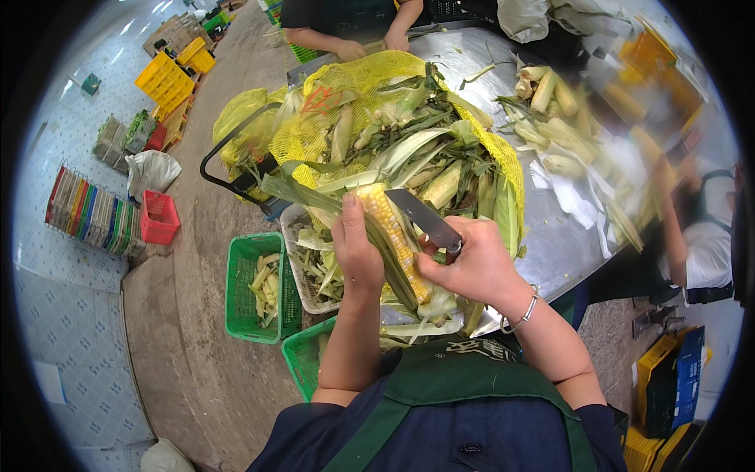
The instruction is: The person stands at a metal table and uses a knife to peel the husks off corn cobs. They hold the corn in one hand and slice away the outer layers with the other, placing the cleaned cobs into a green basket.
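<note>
An ear of corn (394, 233) with yellow and pale kernels lies bared in front of me, green husk leaves (383, 259) still along its sides. My left hand (358, 248) grips the ear and its husk from the left, thumb pointing up. In my right hand (475, 256) is a knife (422, 218), its broad blade pointing up and left above the ear. The right thumb rests near the kernels at the ear's lower part. Behind both hands, a yellow mesh sack (354, 76) lies spread with unhusked corn (442, 186) and loose leaves in it.
A metal table (548, 248) carries the sack and a pile of corn (554, 97). To the left stand a white basket (321, 307) of husks, a green crate (253, 336) holding husk pieces, and a cart handle (206, 159). Co-workers' hands (396, 41) are across and at right.
</note>
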### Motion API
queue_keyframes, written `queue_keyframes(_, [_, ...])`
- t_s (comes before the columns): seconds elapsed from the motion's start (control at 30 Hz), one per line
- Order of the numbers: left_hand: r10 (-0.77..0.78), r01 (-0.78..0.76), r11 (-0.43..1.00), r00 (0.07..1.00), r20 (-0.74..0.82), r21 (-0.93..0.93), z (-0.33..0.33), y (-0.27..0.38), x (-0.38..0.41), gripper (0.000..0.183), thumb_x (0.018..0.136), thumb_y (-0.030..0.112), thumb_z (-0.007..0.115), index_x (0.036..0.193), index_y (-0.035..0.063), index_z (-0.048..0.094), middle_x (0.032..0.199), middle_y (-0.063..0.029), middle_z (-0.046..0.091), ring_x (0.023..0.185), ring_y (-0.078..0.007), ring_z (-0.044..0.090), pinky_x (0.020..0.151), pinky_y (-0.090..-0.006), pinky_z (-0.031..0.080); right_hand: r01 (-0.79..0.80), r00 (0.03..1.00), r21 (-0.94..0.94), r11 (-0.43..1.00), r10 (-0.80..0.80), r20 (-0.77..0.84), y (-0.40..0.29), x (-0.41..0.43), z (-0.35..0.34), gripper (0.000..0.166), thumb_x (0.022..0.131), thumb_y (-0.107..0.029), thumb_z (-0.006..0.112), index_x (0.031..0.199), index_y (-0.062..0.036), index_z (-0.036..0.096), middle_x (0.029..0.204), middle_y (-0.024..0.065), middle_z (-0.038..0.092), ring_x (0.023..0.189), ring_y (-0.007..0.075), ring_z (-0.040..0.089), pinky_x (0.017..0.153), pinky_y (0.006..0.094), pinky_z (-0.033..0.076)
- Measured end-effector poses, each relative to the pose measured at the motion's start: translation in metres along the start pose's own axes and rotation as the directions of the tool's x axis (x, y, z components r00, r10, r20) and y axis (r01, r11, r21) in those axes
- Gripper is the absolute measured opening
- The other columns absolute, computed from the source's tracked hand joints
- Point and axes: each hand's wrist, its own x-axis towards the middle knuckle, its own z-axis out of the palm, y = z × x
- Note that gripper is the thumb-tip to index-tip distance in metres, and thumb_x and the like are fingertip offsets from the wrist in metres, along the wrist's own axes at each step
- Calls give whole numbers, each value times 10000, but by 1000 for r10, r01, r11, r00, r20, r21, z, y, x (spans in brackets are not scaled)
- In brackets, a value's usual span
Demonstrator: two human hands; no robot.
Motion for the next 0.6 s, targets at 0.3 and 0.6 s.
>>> queue_keyframes(0.3, [-50,53,995,998,35,-90,0,-1,2,443,1056,371,345,1084,1,588,956,-95,641,809,-176,619,745,-312,510,-28,998,1,1000,28,-51,4,-1,7,124,711,-92,732,786,0,698,656,42,670,551,79,577,540,246,473])
queue_keyframes(0.6, [-290,298,897,954,73,-327,-15,-15,14,616,1041,482,236,1134,-37,554,858,-174,633,695,-282,622,635,-388,530,-307,952,367,878,289,103,6,5,5,92,731,-70,724,760,10,689,677,-25,633,610,35,555,574,211,451])
